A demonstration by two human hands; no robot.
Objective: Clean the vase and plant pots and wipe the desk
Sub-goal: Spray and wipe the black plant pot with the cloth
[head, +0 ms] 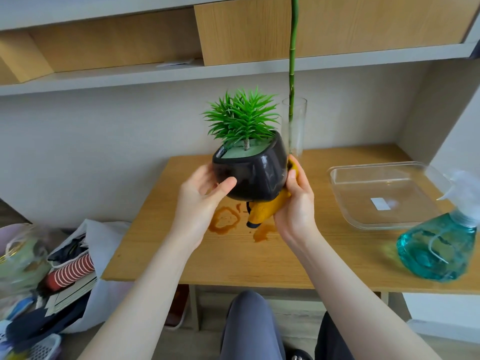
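The left hand point(201, 193) grips the black plant pot point(250, 172) above the worktop point(181, 255); the right hand point(296, 201) presses a yellow cloth point(265, 211) against the pot's far side, directly opposite that grip.

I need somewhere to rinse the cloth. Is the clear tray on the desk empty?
Empty: the clear tray shows only the desk through it, plus a small white label.

Bamboo stem point(293, 48) top cut off; spray bottle point(439, 245) blurred.
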